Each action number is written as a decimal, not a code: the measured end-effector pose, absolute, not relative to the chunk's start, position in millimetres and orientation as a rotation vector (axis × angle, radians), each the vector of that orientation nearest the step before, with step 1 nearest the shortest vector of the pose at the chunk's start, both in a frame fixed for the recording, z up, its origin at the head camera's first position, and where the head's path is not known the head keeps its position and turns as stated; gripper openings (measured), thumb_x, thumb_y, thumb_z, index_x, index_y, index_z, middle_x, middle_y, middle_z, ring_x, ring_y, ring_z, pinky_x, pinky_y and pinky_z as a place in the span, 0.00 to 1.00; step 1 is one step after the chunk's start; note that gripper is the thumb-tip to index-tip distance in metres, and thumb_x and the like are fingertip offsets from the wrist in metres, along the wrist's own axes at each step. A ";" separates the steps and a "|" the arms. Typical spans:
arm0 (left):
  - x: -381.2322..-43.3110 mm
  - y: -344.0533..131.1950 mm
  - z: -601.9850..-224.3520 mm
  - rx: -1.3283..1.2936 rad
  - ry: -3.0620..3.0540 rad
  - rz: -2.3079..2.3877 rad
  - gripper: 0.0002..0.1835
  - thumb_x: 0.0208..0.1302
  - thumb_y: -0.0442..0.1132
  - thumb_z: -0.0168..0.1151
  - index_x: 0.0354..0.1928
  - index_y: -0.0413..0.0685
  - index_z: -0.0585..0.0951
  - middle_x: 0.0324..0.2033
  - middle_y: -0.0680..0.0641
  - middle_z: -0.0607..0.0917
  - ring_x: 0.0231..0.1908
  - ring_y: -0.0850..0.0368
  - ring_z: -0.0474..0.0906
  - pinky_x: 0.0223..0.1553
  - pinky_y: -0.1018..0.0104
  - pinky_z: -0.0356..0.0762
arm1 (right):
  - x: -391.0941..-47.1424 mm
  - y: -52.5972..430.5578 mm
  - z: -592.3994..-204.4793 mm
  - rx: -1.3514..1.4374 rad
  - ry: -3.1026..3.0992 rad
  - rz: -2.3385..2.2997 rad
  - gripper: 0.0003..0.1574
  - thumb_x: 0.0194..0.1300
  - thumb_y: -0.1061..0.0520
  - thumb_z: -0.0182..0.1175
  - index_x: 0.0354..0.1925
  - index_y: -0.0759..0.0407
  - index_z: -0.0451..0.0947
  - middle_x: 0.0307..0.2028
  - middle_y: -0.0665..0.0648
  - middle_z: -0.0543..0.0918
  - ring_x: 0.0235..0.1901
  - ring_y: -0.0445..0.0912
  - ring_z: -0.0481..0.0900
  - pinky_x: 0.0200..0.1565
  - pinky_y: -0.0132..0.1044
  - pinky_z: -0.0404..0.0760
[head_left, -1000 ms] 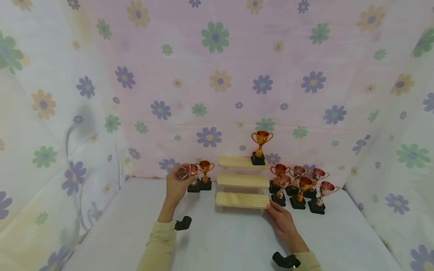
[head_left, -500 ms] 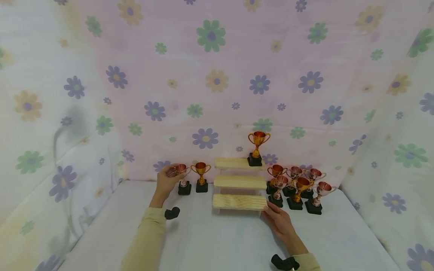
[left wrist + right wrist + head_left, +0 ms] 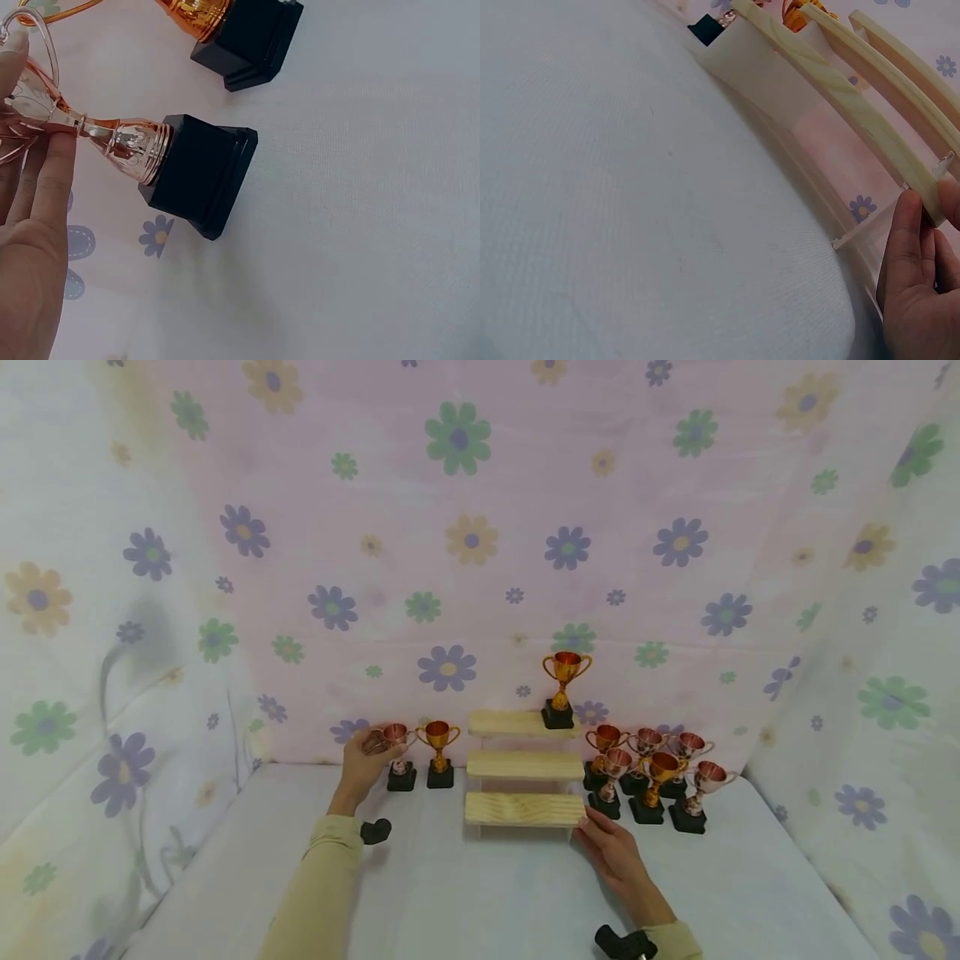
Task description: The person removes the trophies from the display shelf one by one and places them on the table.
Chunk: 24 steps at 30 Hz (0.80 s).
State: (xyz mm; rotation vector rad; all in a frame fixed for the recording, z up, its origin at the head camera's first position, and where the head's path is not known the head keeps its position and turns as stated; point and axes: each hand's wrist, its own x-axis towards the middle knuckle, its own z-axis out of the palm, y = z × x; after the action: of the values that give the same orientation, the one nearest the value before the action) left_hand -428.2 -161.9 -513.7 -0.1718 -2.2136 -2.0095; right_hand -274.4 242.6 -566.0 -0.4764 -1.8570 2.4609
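My left hand (image 3: 360, 770) holds a rose-gold trophy cup (image 3: 401, 767) by its bowl, left of the stand. In the left wrist view, fingers and thumb lie on the bowl, and the trophy's square black base (image 3: 196, 171) points at the white tabletop. Just right of it, a gold trophy (image 3: 439, 753) stands upright. My right hand (image 3: 618, 853) pinches the right end of the lowest board of a three-step wooden display stand (image 3: 525, 810). In the right wrist view the thumb is above that board (image 3: 870, 127) and the fingers are under it.
One gold trophy (image 3: 558, 693) stands on the top step's right end. Right of the stand, several gold and rose-gold trophies cluster close together, with a rose-gold trophy (image 3: 697, 793) at the outer right. Flower-print cloth (image 3: 480, 610) hangs behind and at both sides of the white table (image 3: 465, 893).
My left hand has moved the rose-gold trophy left, opening a gap between it and the gold trophy beside it. The right hand keeps its grip on the stand. The head view has shifted slightly.
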 end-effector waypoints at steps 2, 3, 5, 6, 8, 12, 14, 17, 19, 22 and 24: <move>-427.6 -162.6 -513.0 -0.168 -2.207 -2.018 0.30 0.61 0.32 0.74 0.63 0.34 0.73 0.58 0.32 0.79 0.50 0.57 0.78 0.45 0.83 0.79 | -273.6 242.0 -565.6 -0.467 -1.863 2.462 0.34 0.78 0.58 0.56 0.75 0.68 0.61 0.71 0.69 0.67 0.52 0.40 0.82 0.60 0.35 0.81; -427.6 -162.9 -512.9 -0.172 -2.202 -2.030 0.30 0.61 0.32 0.73 0.63 0.34 0.73 0.59 0.32 0.79 0.52 0.55 0.77 0.45 0.83 0.78 | -273.4 241.7 -565.2 -0.469 -1.860 2.464 0.33 0.78 0.58 0.56 0.74 0.68 0.61 0.71 0.68 0.68 0.52 0.40 0.82 0.60 0.35 0.81; -428.9 -163.9 -512.8 -0.169 -2.216 -2.040 0.30 0.62 0.32 0.73 0.64 0.34 0.73 0.60 0.32 0.78 0.55 0.51 0.76 0.46 0.84 0.77 | -273.4 241.6 -564.9 -0.471 -1.858 2.470 0.33 0.78 0.58 0.55 0.75 0.67 0.61 0.71 0.68 0.67 0.52 0.40 0.82 0.60 0.35 0.81; -429.3 -164.2 -512.7 -0.169 -2.228 -2.039 0.31 0.62 0.32 0.73 0.65 0.35 0.72 0.60 0.33 0.78 0.57 0.49 0.75 0.47 0.84 0.76 | -273.6 241.8 -564.9 -0.468 -1.856 2.471 0.34 0.78 0.58 0.55 0.75 0.67 0.60 0.71 0.68 0.67 0.52 0.40 0.82 0.60 0.35 0.81; -430.6 -165.0 -513.0 -0.167 -2.239 -2.045 0.32 0.63 0.32 0.72 0.67 0.36 0.72 0.61 0.33 0.77 0.60 0.47 0.74 0.48 0.85 0.75 | -274.2 242.1 -565.0 -0.466 -1.852 2.476 0.34 0.78 0.58 0.55 0.75 0.68 0.60 0.71 0.68 0.67 0.52 0.39 0.81 0.60 0.35 0.81; -431.2 -165.2 -513.7 -0.147 -2.260 -2.037 0.33 0.62 0.33 0.73 0.68 0.37 0.71 0.62 0.34 0.77 0.61 0.45 0.73 0.49 0.83 0.76 | -275.0 241.6 -565.9 -0.467 -1.838 2.475 0.34 0.78 0.58 0.56 0.75 0.68 0.60 0.71 0.69 0.66 0.52 0.40 0.82 0.60 0.35 0.81; -430.5 -166.1 -513.9 -0.141 -2.278 -2.028 0.34 0.63 0.33 0.72 0.69 0.36 0.70 0.63 0.33 0.76 0.63 0.43 0.73 0.53 0.79 0.77 | -275.1 241.0 -566.6 -0.470 -1.840 2.475 0.34 0.78 0.59 0.55 0.75 0.68 0.60 0.72 0.70 0.65 0.52 0.41 0.82 0.60 0.36 0.81; -427.9 -170.2 -515.8 -0.126 -2.326 -2.030 0.39 0.63 0.32 0.72 0.73 0.36 0.65 0.66 0.32 0.74 0.66 0.40 0.72 0.62 0.66 0.78 | -275.2 240.8 -567.4 -0.459 -1.850 2.480 0.34 0.78 0.59 0.55 0.75 0.68 0.59 0.72 0.70 0.65 0.53 0.41 0.81 0.61 0.36 0.80; -425.0 -174.9 -517.7 -0.147 -2.370 -2.029 0.42 0.63 0.32 0.71 0.75 0.36 0.61 0.67 0.31 0.72 0.67 0.37 0.70 0.67 0.56 0.74 | -275.6 240.8 -567.6 -0.471 -1.843 2.477 0.34 0.78 0.59 0.55 0.75 0.68 0.60 0.72 0.70 0.66 0.52 0.41 0.82 0.60 0.36 0.81; -419.3 -185.5 -520.2 -0.165 -2.414 -2.037 0.46 0.63 0.33 0.71 0.78 0.39 0.57 0.69 0.31 0.70 0.70 0.36 0.67 0.70 0.47 0.69 | -275.7 241.5 -566.5 -0.477 -1.848 2.469 0.34 0.78 0.59 0.55 0.75 0.68 0.60 0.72 0.70 0.66 0.52 0.41 0.82 0.59 0.35 0.82; -415.2 -192.4 -519.8 -0.181 -2.404 -2.032 0.46 0.64 0.34 0.71 0.79 0.41 0.56 0.71 0.32 0.68 0.72 0.37 0.64 0.71 0.45 0.66 | -275.7 242.3 -565.4 -0.479 -1.850 2.464 0.34 0.78 0.59 0.55 0.75 0.67 0.60 0.72 0.69 0.66 0.51 0.40 0.82 0.58 0.34 0.82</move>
State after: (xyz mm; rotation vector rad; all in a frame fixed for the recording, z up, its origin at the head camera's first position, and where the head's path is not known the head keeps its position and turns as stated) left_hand -415.2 -192.4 -519.8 -0.1808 -2.4039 -2.0320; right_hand -275.7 242.3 -565.4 -0.4793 -1.8497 2.4641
